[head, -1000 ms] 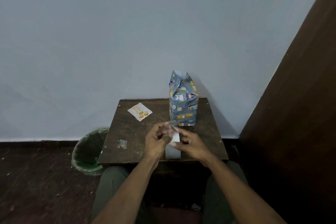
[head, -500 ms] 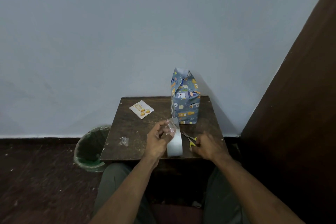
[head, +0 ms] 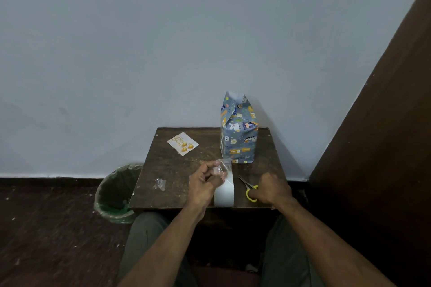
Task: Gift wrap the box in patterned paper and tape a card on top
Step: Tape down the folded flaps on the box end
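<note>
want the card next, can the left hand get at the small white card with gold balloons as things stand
Probably not yet: the left hand holds a clear strip of tape pulled from the white roll. The small white card with gold balloons lies uncovered on the wooden table.

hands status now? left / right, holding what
Left hand: pinching the pulled-out end of the tape roll.
Right hand: curled on the yellow-handled scissors on the table.

Dim, flat indoor light, soft shadows, slight wide-angle bending at edges.
</note>
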